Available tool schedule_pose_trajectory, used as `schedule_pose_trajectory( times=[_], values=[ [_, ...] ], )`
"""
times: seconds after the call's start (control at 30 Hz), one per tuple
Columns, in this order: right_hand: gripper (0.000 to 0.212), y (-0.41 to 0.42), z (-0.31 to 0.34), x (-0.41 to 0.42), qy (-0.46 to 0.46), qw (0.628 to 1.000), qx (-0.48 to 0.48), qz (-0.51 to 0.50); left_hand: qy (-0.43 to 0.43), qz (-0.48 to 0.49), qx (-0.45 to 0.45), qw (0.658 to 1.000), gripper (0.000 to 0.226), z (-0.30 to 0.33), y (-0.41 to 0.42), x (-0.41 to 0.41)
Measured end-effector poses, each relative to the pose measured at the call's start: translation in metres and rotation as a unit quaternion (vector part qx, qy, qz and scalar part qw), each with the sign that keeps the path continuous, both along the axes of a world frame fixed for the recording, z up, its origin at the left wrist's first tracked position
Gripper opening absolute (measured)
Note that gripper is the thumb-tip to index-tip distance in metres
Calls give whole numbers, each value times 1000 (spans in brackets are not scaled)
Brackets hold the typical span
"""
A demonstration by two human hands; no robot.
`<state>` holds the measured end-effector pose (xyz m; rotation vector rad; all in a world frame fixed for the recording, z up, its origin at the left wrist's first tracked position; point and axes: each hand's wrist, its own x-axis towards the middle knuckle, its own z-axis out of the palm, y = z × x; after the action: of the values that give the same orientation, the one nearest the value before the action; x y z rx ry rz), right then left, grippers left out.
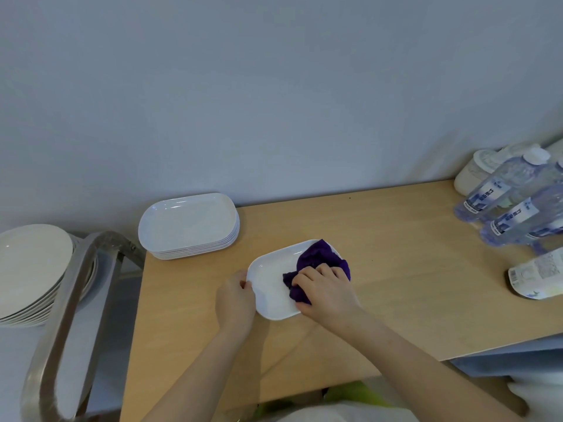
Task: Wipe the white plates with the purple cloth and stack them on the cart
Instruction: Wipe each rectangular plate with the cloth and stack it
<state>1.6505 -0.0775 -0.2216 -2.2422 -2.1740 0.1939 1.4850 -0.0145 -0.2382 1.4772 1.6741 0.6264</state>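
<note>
A white oblong plate [270,281] lies flat on the wooden table [396,269]. My left hand [234,300] grips its left rim, fingers curled over the edge. My right hand [327,292] holds the crumpled purple cloth [320,257] and presses it onto the plate's right half. A stack of several white oblong plates [189,225] stands at the table's back left corner. To the left, a stack of round white plates [30,269] sits on the metal cart [70,315].
Clear water bottles [515,196] stand at the table's right end, beside a white lidded jar [478,173]. A labelled packet [537,277] lies at the right edge. The cart's handle rail stands between the cart and the table. A grey wall runs behind.
</note>
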Motion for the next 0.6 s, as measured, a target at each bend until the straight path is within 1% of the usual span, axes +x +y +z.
schedule_pose_trajectory(
  times=[0.1,0.2,0.27,0.33,0.4,0.47,0.53,0.6],
  values=[
    [32,7,-1,5,-15,999,31,-8,14,3,-7,1000,24,-3,6,-2],
    [27,17,2,7,-17,998,40,-46,42,2,-12,999,23,-5,10,-3],
    [26,27,9,4,-16,996,25,-83,58,0,-13,998,27,-5,13,-1],
    [34,40,11,3,15,992,-6,-121,71,-2,-15,997,31,-3,15,-1],
    [39,53,12,-1,34,987,-25,-153,69,-6,-14,997,33,-3,18,-1],
    [40,63,10,-7,46,984,-25,-172,62,-13,-18,998,33,-3,20,-3],
    [39,68,7,-16,56,983,-18,-175,51,-20,-16,998,32,-6,21,-4],
    [39,72,5,-26,55,986,-15,-156,46,-21,-14,999,30,-7,20,-5]
  ],
)
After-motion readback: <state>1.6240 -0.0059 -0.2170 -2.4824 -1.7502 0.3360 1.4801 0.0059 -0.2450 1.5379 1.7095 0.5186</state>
